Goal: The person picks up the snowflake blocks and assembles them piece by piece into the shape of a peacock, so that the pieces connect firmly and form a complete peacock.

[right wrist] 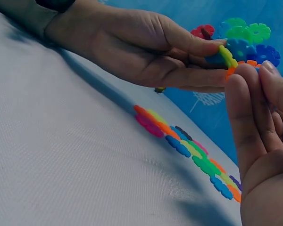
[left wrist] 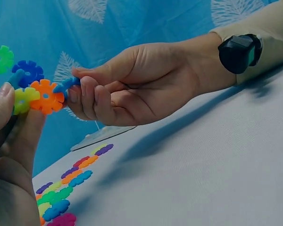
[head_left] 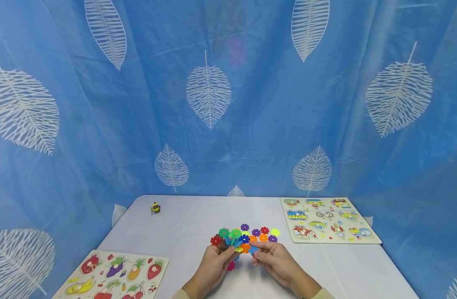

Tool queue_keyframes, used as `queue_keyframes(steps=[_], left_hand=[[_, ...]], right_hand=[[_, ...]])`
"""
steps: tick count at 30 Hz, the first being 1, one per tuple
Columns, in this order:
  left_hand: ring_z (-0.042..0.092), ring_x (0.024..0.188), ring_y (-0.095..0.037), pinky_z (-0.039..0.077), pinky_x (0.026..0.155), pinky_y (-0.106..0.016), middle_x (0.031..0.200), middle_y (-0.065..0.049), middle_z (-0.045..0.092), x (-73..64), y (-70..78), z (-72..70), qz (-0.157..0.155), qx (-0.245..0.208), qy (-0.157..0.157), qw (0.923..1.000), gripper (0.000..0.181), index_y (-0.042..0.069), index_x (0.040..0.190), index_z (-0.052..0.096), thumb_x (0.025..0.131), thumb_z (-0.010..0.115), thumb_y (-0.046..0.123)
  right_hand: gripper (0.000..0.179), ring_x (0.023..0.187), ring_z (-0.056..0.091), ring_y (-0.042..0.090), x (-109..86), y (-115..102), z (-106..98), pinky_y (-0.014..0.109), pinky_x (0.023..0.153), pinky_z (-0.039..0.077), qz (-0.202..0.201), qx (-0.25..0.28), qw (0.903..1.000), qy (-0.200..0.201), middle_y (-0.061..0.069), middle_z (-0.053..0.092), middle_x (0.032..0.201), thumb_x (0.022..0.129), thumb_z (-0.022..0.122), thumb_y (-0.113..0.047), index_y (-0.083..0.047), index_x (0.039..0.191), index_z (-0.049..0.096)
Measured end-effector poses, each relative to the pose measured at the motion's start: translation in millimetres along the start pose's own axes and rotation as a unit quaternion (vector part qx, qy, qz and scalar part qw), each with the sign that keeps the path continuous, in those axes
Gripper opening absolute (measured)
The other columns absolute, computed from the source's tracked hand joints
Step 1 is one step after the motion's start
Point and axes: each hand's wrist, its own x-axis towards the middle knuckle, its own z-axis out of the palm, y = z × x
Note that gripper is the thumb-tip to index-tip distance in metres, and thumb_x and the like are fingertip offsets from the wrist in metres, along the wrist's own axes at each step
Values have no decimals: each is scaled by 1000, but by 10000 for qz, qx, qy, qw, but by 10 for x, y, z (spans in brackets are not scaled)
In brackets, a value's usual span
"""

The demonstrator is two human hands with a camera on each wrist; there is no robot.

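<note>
Pinching the flower cluster [head_left: 235, 234] between thumb and fingers, the left hand [head_left: 214, 265] holds it above the surface [head_left: 192, 220], presumably to steady it. The right hand [head_left: 276, 261] pinches a blue piece [left wrist: 66, 84] at the cluster's orange side (whether fully slotted, I cannot tell). Other flower pieces [head_left: 264, 238] lie nearby, probably for easy reach; the fruit puzzle [head_left: 129, 257] and vehicle puzzle [head_left: 313, 211] sit apart, perhaps to avoid crowding.

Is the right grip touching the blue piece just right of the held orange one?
Touching. The left wrist view shows the right grip pinching the blue piece, its edge tucked between thumb and forefinger.
</note>
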Motion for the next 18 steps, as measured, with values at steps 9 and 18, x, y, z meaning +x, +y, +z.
queue_keyframes(steps=[9,18], left_hand=[[60,130,-34,50,105,-44,144,-23,59,4,-5,2,148,158,-390,9990,47,-13,145,49,106,65,9],[64,124,-35,54,99,-46,139,-23,62,20,-21,-8,7,89,-14,10000,51,-12,144,50,100,72,3]], right_hand=[[35,91,71,17,15,15,25,34,90,60,-89,-294,9994,177,9,70,104,104,65,-2,9,138,62],[40,86,71,25,28,42,6,32,78,61,-327,-1891,9800,523,18,70,102,102,72,-11,7,136,64]])
